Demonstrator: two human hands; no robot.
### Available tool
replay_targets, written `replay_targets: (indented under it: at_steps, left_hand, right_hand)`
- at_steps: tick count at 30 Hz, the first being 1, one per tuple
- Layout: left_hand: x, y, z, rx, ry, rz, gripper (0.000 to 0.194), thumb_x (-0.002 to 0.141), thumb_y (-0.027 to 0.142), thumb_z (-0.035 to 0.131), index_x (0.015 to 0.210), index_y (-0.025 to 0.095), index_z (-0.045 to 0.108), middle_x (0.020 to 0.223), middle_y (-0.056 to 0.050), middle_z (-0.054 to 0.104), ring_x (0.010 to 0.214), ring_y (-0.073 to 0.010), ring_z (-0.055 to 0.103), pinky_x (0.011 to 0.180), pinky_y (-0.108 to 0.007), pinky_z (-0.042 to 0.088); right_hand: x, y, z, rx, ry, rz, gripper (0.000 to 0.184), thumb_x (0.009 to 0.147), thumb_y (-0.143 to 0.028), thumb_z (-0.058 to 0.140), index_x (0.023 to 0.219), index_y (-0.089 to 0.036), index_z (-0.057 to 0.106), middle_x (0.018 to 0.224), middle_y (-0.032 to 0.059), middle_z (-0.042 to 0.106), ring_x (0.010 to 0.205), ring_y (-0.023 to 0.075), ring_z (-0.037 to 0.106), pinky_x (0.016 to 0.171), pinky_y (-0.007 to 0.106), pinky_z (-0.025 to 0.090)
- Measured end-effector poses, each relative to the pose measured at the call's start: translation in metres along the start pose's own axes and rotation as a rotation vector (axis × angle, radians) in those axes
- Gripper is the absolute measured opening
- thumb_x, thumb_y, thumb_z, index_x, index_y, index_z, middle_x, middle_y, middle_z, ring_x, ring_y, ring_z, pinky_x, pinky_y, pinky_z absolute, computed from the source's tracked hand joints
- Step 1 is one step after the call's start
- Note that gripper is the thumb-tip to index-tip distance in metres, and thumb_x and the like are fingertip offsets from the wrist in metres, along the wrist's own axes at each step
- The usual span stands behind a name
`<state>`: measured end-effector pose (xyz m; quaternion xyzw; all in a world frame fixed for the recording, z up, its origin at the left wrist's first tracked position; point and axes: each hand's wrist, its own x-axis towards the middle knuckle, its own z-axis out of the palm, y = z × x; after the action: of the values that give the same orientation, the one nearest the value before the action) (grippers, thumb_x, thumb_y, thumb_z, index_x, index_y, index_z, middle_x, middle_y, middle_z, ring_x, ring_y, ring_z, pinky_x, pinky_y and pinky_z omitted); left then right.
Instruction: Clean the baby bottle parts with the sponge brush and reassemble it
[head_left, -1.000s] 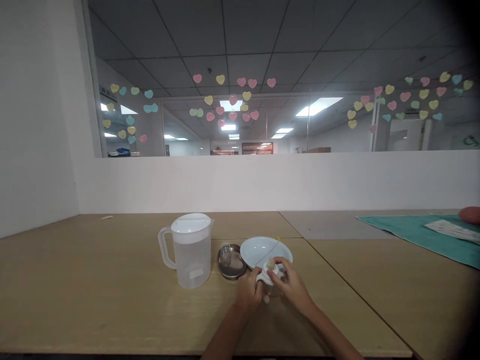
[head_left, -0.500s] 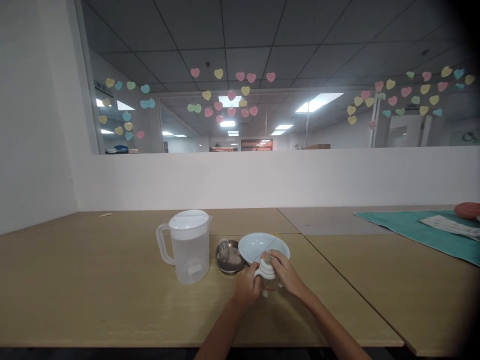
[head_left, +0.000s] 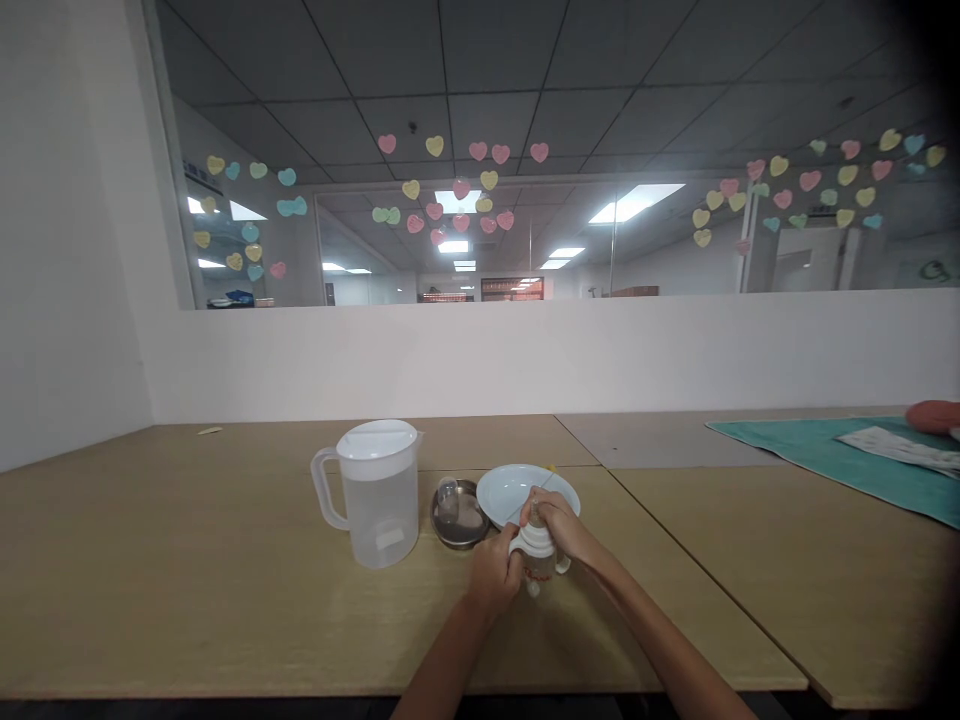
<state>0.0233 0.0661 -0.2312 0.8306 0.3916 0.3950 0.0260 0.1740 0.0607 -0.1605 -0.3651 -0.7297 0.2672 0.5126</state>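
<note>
A small baby bottle [head_left: 538, 562] with a white collar and white side handles is held over the front of the table, red print on its clear body. My left hand [head_left: 493, 577] is closed round its left handle. On top, the fingers of my right hand [head_left: 566, 527] pinch the bottle's nipple, which they largely cover. Just behind the bottle stands a white bowl [head_left: 504, 488] with a thin yellow-tipped rod across it. To the left, a round steel dish [head_left: 474, 532] holds a clear domed cap [head_left: 448, 497].
A translucent lidded jug [head_left: 380, 515] stands left of the dish, its handle pointing left. A teal cloth [head_left: 795, 440] with a pale patterned cloth [head_left: 896, 450] on it lies at the far right. A seam runs across the wooden table [head_left: 225, 580].
My right hand has shifted slightly up and its fingers now close over the nipple. The bottle has turned a little, showing more of its right handle and red print.
</note>
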Motion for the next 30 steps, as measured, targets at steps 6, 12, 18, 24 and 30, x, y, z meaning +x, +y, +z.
replay_targets:
  at_steps: [6,12,18,24,30]
  left_hand:
    - [0.000,0.000,0.000,-0.004,-0.002,0.007,0.026,0.077,0.014,0.036,0.097,0.017,0.054,0.076,-0.005,0.067,0.068,-0.0190,0.063,0.061,-0.026,0.040]
    - [0.000,-0.002,0.002,0.026,-0.002,0.005,0.025,0.078,0.015,0.035,0.095,0.016,0.053,0.072,-0.005,0.066,0.065,-0.0188,0.063,0.059,-0.026,0.039]
    - [0.000,-0.002,0.001,0.042,-0.003,0.005,0.026,0.078,0.017,0.034,0.094,0.015,0.054,0.075,-0.007,0.067,0.068,-0.0204,0.063,0.060,-0.027,0.040]
    - [0.001,-0.001,0.000,0.028,0.003,0.004,0.029,0.079,0.018,0.033,0.099,0.014,0.054,0.077,-0.009,0.068,0.069,-0.0213,0.064,0.061,-0.028,0.040]
    - [0.000,-0.002,0.001,0.009,-0.008,0.002,0.031,0.079,0.018,0.034,0.102,0.014,0.054,0.074,-0.008,0.068,0.067,-0.0209,0.063,0.060,-0.028,0.040]
  right_hand:
    - [0.002,0.002,-0.005,0.045,-0.051,-0.025,0.030,0.067,-0.021,0.036,0.057,-0.018,0.064,0.066,0.0036,0.060,0.069,0.0177,0.055,0.069,0.030,0.041]
    - [0.000,0.002,-0.003,0.263,-0.147,0.072,0.028,0.070,-0.025,0.037,0.085,-0.019,0.059,0.070,0.0015,0.065,0.063,0.0154,0.056,0.060,0.026,0.042]
    - [0.001,0.003,-0.007,0.409,-0.233,0.144,0.013,0.068,-0.023,0.040,0.073,-0.019,0.052,0.073,0.0029,0.066,0.064,0.0148,0.058,0.059,0.024,0.042]
    - [0.008,0.004,-0.009,0.423,-0.274,0.163,0.015,0.056,-0.018,0.037,0.062,-0.019,0.051,0.069,0.0033,0.067,0.066,0.0170,0.061,0.059,0.025,0.042]
    - [0.016,0.008,-0.005,0.401,-0.305,0.172,0.014,0.052,-0.019,0.036,0.053,-0.019,0.050,0.055,0.0018,0.063,0.058,0.0179,0.059,0.057,0.027,0.042]
